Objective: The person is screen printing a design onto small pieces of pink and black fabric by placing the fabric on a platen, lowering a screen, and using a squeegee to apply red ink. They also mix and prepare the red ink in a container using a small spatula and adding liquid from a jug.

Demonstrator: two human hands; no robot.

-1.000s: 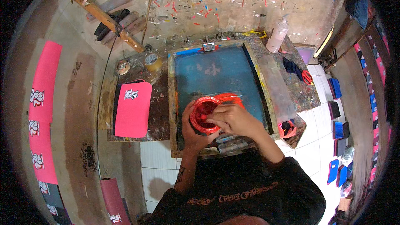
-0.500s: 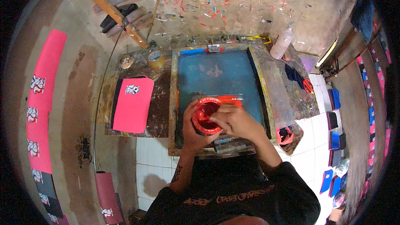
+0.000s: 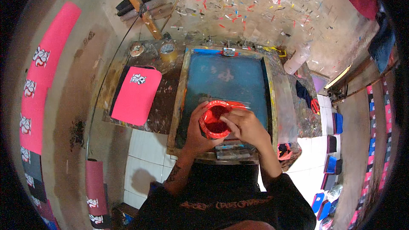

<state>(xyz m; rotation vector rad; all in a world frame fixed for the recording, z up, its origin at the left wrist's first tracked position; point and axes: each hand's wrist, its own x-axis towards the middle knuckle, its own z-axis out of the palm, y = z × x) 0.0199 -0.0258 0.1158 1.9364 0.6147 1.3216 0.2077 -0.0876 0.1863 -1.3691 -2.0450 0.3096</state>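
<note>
Left hand [image 3: 195,133] grips the red ink tub [image 3: 214,119] from the side — right hand [image 3: 247,126] pinches at its rim. Both sit over the near edge of the blue screen frame [image 3: 226,79] — far mesh bare, pink printed piece [image 3: 135,96] well apart at left.

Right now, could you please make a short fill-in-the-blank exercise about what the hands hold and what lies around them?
1. The left hand holds a round tub whose colour is ____.
2. The right hand reaches into the tub from the ____ side.
3. The tub is held over a wooden-framed screen whose mesh is ____.
4. Left of the screen lies a ____ pouch with a white print.

Missing words: red; right; blue; pink
</note>
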